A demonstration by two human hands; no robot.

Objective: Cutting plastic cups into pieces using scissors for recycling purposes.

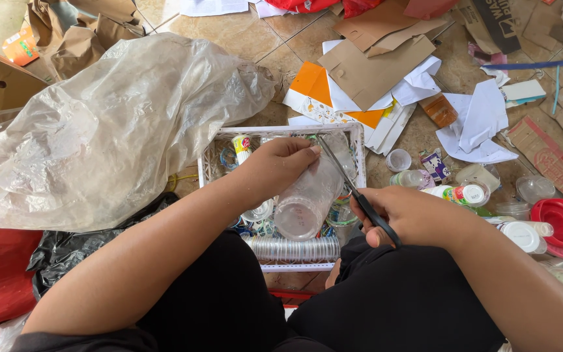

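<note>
Two hands at work over a white slatted basket. Left hand: closed around a clear plastic bottle, held tilted above the basket with its base toward the camera. Right hand: fingers wrapped through the black handles of a pair of scissors, blades running up along the bottle's upper end; whether the blades are parted cannot be told. Basket contents: clear bottles, cups and a ribbed clear cup stack along the near edge. Left of basket: large crumpled clear plastic bag, black bag beneath it. Right of basket, on the tiled floor: small bottles and a red lid. Beyond: orange-and-white card, brown cardboard pieces, white paper scraps.
</note>
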